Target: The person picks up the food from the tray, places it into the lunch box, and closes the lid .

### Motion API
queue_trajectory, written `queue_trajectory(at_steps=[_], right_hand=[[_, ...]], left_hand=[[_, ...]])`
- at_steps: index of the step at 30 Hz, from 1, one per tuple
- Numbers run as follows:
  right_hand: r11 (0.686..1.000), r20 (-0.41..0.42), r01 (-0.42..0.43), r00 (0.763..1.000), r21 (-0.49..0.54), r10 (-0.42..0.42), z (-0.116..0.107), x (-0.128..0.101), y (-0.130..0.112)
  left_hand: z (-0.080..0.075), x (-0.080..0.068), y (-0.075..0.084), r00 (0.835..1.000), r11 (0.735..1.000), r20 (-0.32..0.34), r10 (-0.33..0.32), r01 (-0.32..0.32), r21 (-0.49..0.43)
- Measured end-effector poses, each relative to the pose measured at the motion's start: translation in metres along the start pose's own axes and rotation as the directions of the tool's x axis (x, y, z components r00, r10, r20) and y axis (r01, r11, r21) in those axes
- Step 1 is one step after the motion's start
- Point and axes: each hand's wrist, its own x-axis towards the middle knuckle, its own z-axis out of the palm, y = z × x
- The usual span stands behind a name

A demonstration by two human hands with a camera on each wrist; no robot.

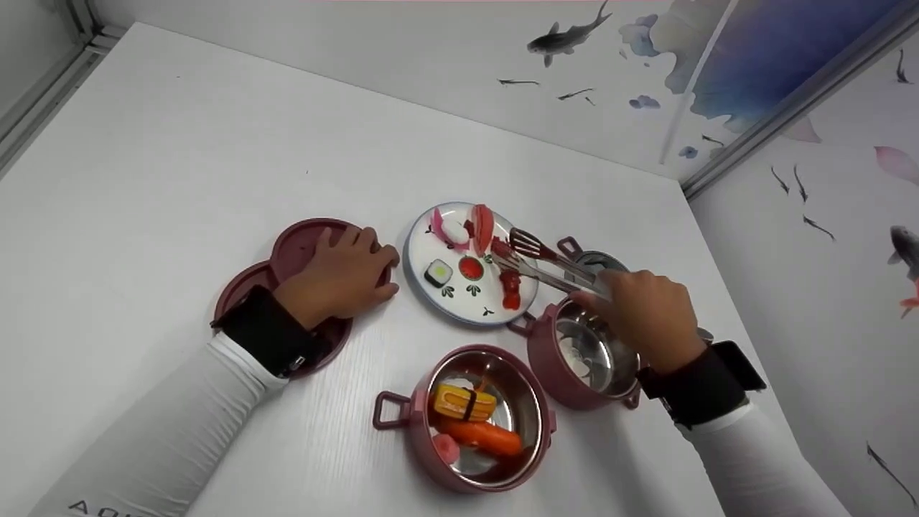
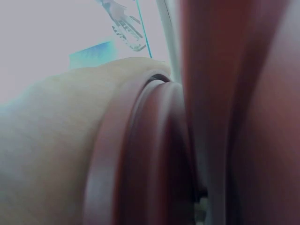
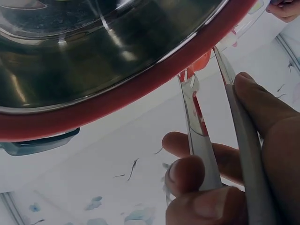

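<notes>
Tongs [image 1: 535, 260], pinched in the right hand [image 1: 650, 316], are reaching over the plate [image 1: 423, 248] toward a red piece [image 1: 510, 289]; the near pot [image 1: 535, 459] is holding three, the left hand [image 1: 344, 276] resting flat on lids [image 1: 298, 240].

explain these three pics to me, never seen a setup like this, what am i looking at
There is no machine here: a person works with two bare hands and wears three cameras. The big picture is from the head, looking down at a white table. The two blurry close-ups come from cameras on each wrist.

The left hand rests flat on dark red lids. The right hand holds metal tongs, tips at a red piece on a plate of toy sushi. Nearby stand an empty steel-lined pot and another pot holding toy food.
</notes>
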Motion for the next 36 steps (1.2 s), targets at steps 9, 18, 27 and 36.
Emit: queue_trajectory(at_steps=[9,18,27,36], right_hand=[[0.999,-0.015,0.027,1.0,0.037,-0.026,0.005,0.01,-0.005],[0.996,-0.028,0.053,0.998,0.072,-0.051,0.007,0.011,0.001],[0.992,-0.13,0.066,0.99,0.104,-0.052,0.008,-0.006,0.005],[0.985,-0.284,0.112,0.956,0.129,-0.071,-0.007,-0.043,-0.002]], left_hand=[[0.001,-0.003,-0.001,1.0,1.0,-0.004,-0.011,0.011,-0.016],[0.001,-0.002,0.001,1.0,1.0,-0.013,-0.016,0.016,-0.009],[0.0,0.0,0.001,1.0,1.0,-0.001,-0.012,0.012,-0.003],[-0.001,0.001,0.0,1.0,1.0,-0.006,-0.003,0.003,-0.006]])
